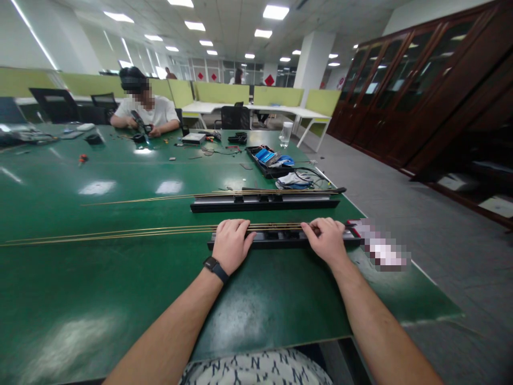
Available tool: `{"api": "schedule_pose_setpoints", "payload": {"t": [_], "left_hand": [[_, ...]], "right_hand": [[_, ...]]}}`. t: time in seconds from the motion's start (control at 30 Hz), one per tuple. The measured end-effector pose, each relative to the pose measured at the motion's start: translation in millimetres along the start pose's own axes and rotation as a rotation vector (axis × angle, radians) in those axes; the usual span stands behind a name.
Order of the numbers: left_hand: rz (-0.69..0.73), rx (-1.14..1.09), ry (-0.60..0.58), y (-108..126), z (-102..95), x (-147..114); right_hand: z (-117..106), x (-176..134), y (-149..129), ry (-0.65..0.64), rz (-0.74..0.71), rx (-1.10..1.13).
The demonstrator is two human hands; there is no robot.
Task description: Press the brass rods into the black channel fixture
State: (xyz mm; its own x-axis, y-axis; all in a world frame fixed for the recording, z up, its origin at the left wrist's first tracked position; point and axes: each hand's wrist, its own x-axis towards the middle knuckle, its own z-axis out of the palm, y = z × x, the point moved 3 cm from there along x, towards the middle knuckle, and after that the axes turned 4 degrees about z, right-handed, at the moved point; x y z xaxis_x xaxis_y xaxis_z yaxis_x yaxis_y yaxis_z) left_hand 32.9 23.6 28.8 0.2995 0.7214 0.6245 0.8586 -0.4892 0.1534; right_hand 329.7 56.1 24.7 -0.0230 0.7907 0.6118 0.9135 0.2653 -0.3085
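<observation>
A long black rail (280, 244) with a silvery inner strip lies across the green table in front of me. Several thin golden rods (160, 231) run along its top and reach far out to the left. My left hand (231, 243) is closed over the rail near its left end, thumb towards me, and the rods pass under its fingers. Near the right end, my right hand (326, 240) has its thumb and curled fingers closed around the rods, just above the rail. The fingertips of both hands are partly hidden behind the rail and rods.
A second black rail (264, 205) with golden rods lies just beyond. Behind it are a black tray (266, 163) of blue items, gloves (294, 180) and a clear cup (286, 133). A co-worker (146, 109) sits across the table (120, 289). The table's edge is at right.
</observation>
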Motion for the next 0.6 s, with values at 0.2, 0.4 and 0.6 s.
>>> {"api": "schedule_pose_setpoints", "payload": {"t": [0.2, 0.4, 0.6], "left_hand": [[-0.003, -0.001, -0.005, -0.7, 1.3, -0.2], [-0.006, -0.001, -0.002, 0.8, 0.0, 0.4], [-0.005, 0.001, -0.008, 1.2, -0.9, 0.3]], "right_hand": [[-4.2, 1.5, 5.8, 0.014, 0.009, -0.014], [-2.4, 0.7, -0.1, 0.008, 0.004, 0.011], [-2.2, 1.4, 0.8, 0.014, 0.004, -0.015]]}}
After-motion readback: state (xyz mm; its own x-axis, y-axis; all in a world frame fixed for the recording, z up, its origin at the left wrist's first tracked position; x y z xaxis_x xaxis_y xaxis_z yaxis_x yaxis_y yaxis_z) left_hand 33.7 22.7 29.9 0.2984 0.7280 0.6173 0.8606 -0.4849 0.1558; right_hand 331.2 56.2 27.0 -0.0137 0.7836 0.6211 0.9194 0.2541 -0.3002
